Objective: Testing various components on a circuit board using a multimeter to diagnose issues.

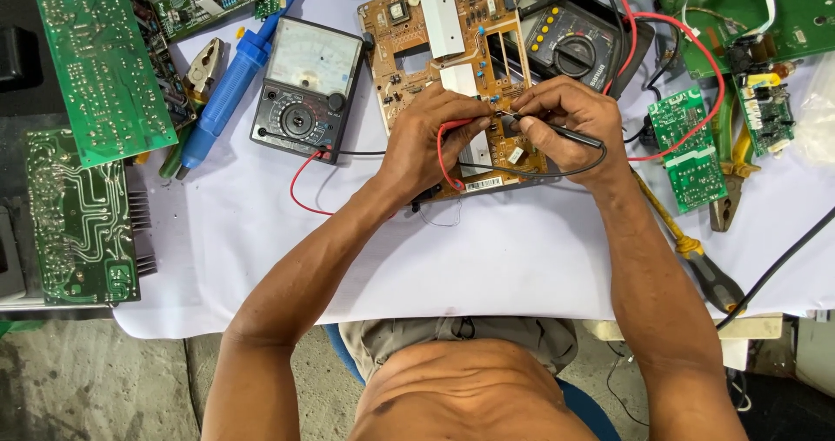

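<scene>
Presently, on white-covered counter (522, 258):

- Tan board (452, 50), centre-far, lying flat w/ component side up. Both hands work over its near end.
- Left hand (430, 141): fingers pinched on red probe (461, 126), tip down on board. Red lead loops under hand.
- Right hand (565, 119): fingers grasping black probe (578, 135), tip angled left onto board, just beside red tip. Black lead curves near-left beneath both hands.
- Analog meter (306, 80), left of board, face up; red and black leads plugged at its near edge.
- Blue desoldering pump (230, 84), left of meter, lying diagonal.
- Digital meter (570, 45), far-right, partly under board.
- Small green board (687, 150), right of right hand; more green boards far-right.
- Two large green boards (87, 58), far-left edge, solder side up.
- Yellow-handled tool (696, 254), near-right, beside right forearm.
</scene>
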